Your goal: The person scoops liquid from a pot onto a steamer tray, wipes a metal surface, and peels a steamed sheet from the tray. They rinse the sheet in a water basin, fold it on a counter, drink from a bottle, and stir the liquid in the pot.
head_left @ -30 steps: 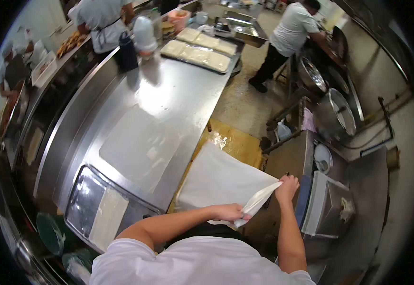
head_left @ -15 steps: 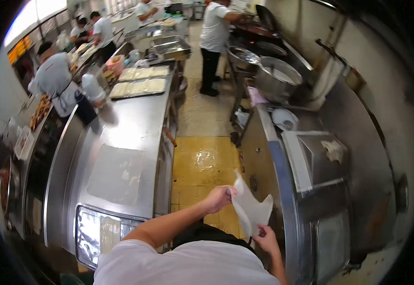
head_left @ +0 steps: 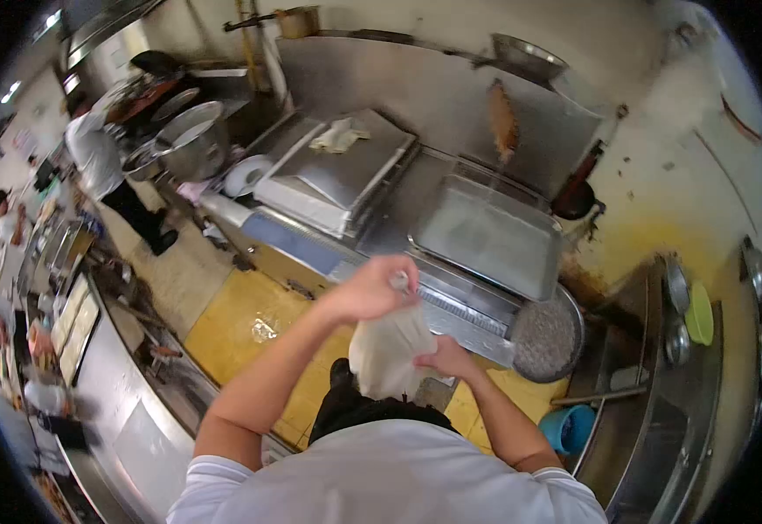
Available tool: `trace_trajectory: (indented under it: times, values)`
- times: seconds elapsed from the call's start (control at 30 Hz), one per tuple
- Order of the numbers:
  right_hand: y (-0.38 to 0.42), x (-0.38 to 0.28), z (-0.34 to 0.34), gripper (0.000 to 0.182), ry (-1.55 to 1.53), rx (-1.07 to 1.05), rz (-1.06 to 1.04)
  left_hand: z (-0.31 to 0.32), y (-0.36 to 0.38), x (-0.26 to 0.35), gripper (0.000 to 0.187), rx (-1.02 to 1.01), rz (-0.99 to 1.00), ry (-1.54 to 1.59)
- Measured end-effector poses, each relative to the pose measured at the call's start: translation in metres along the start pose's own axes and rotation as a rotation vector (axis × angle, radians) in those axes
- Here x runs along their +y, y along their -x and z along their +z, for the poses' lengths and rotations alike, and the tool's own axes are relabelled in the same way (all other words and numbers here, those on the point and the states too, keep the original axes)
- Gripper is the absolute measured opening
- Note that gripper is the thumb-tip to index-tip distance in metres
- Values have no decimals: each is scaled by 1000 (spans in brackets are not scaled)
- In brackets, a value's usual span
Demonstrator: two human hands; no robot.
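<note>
A thin, limp white sheet (head_left: 388, 354) hangs in front of my body, over the yellow floor. At its top edge my left hand (head_left: 377, 288) pinches it, fingers curled. Lower down, my right hand (head_left: 446, 356) grips its right side between thumb and fingers. Beyond my hands is a large rectangular metal tray (head_left: 490, 236) with pale, cloudy contents, set on the steel counter (head_left: 390, 205). What the sheet is made of I cannot tell.
A slanted metal cover with a crumpled cloth (head_left: 340, 135) stands left of the tray. At the right are a round pan of grey contents (head_left: 545, 339) and a blue bucket (head_left: 569, 428). A person (head_left: 101, 153) stands by the stove, upper left.
The view has swung right, bringing the tray and blue bucket into sight. Both hands still hold the sheet, which now hangs down more from my raised left hand.
</note>
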State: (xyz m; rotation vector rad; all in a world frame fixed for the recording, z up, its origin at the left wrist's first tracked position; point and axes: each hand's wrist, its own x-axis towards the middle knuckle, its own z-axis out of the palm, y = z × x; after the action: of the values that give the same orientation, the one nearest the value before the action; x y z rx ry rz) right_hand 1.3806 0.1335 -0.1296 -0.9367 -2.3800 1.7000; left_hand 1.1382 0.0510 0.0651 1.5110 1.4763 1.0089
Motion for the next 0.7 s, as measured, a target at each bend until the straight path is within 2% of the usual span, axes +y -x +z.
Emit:
trace_trajectory:
  times: [0.07, 0.1, 0.17, 0.2, 0.27, 0.3, 0.37, 0.43, 0.5, 0.57, 0.6, 0.63, 0.67, 0.7]
  values:
    - [20, -21, -54, 37, 37, 80, 263, -21, -25, 22, 23, 102, 102, -145]
    - [29, -30, -82, 36, 106, 203, 242, -32, -40, 31, 24, 169, 128, -212]
    - [43, -60, -139, 31, 170, 378, 220, -59, -78, 39, 34, 340, 332, -268]
    - [49, -80, -167, 28, 164, 430, 223, -71, -94, 51, 38, 409, 289, -202]
    - [58, -103, -215, 20, 110, 580, -7, -93, -125, 77, 45, 513, 240, -59]
    - [57, -108, -235, 15, 92, 664, -53, -105, -144, 82, 48, 546, 235, 17]
    - [60, -137, -260, 11, -9, 775, -158, -133, -190, 68, 54, 489, 434, 412]
    - [56, -150, -281, 8, -30, 837, -177, -146, -209, 73, 57, 458, 486, 630]
    - [43, -150, -287, 7, 45, 949, -153, -152, -227, 56, 53, 390, 440, 753]
    - [22, -122, -297, 8, 200, 1007, -91, -142, -236, 34, 50, 357, 243, 639]
    - [8, -108, -294, 13, 246, 1045, -5, -131, -248, 5, 43, 332, 184, 663]
    - [-5, -93, -289, 17, 291, 1084, 80, -124, -260, -35, 34, 296, 138, 439]
    - [-18, -67, -284, 20, 491, 1103, 105, -109, -268, -67, 25, 269, 105, 292]
    - [-31, -37, -277, 23, 692, 1111, 135, -87, -281, -108, 24, 205, 64, 286]
